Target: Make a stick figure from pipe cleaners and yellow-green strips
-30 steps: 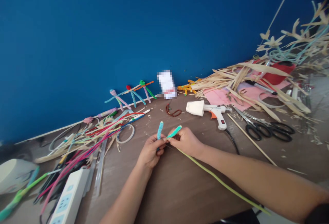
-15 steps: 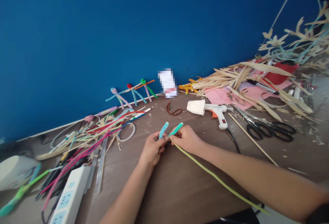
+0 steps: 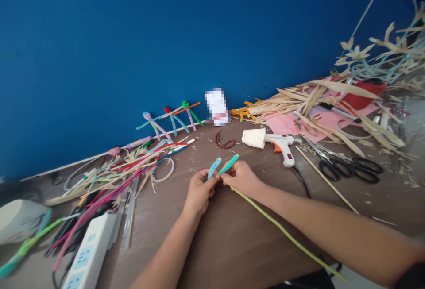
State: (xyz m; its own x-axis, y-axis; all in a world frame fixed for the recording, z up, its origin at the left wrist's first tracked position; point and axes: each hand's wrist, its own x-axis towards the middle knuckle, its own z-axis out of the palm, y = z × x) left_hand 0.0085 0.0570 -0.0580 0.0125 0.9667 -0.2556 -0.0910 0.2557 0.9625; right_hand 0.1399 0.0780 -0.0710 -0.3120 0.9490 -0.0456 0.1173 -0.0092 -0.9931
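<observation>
Above the middle of the table my two hands meet. My left hand pinches a short light-blue pipe-cleaner-wrapped piece, which points up from the fingers. Close beside it, my right hand grips a similar green-wrapped piece with a pale tip. A long yellow-green pipe cleaner trails from the right hand's fingers toward the lower right, passing under the forearm. Where the pieces meet is hidden by the fingertips.
Behind stand three pipe-cleaner figures against the blue wall. A glue gun and scissors lie to the right, near dried husk strips. At left are a power strip and loose pipe cleaners.
Both hands have shifted very slightly right, still pinching the same pieces. The green piece shows a little more above the fingers.
</observation>
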